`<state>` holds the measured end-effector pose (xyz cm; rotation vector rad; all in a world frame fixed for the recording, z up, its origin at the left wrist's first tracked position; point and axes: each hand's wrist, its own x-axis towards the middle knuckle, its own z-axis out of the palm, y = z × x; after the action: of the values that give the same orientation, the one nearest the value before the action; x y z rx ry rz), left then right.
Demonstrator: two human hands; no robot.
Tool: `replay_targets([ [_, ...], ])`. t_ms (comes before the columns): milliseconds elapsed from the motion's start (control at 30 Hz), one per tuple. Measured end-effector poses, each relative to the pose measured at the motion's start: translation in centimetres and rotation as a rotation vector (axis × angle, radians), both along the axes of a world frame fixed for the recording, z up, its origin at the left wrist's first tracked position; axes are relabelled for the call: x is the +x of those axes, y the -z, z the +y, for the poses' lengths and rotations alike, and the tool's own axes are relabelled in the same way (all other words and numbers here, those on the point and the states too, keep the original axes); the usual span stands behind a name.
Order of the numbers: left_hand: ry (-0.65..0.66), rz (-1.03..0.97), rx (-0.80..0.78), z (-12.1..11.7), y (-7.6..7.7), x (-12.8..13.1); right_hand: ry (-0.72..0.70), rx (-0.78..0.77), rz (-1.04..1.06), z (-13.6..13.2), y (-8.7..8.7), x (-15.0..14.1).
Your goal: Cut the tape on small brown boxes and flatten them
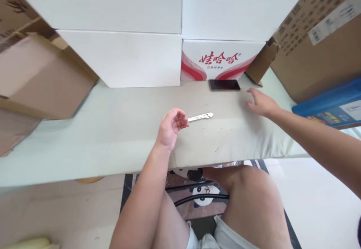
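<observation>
My left hand [172,126] is loosely curled above the covered table [126,136], with its palm partly showing and nothing visible in it. Just past its fingertips is a slim white stick-shaped object [200,117] with a rounded end and dark marks. Its near end meets the fingertips in view; whether they touch it I cannot tell. My right hand [262,102] reaches in from the right, low over the cloth, thumb and fingers apart and holding nothing. A dark phone [225,85] lies flat to the left of that hand, apart from it.
White boxes [121,59] are stacked along the back, one with red lettering [218,58]. Cardboard boxes stand at the left [47,76] and right [316,34]. A blue package [329,104] lies at the right. Small dark scraps [217,149] dot the cloth.
</observation>
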<state>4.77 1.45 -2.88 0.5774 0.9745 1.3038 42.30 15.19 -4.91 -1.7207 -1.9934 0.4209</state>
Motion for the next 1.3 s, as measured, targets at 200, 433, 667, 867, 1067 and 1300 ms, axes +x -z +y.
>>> replay_targets([
  [200,-0.217,-0.107,0.006,-1.7,-0.6,-4.1,-0.486,-0.015,-0.486,-3.8,-3.8,-10.2],
  [433,-0.559,-0.294,-0.024,-4.2,-1.7,-10.4,-0.903,0.158,-0.706,-5.7,-7.0,-27.1],
  [667,-0.751,-0.468,-0.015,-4.9,-1.8,-14.0,-1.015,0.237,-0.558,-6.7,-9.7,-45.9],
  [867,-0.808,-0.496,-0.02,-4.7,-1.5,-15.7,-1.098,0.515,-0.326,-8.6,-11.1,-60.5],
  [1067,-0.904,-0.445,0.025,-5.1,-1.2,-16.8,-0.961,0.484,-0.388,-9.5,-11.2,-64.9],
  [1300,-1.321,0.095,0.33,-8.2,-1.1,-17.5,-0.887,0.416,-0.491,-9.8,-10.4,-56.5],
])
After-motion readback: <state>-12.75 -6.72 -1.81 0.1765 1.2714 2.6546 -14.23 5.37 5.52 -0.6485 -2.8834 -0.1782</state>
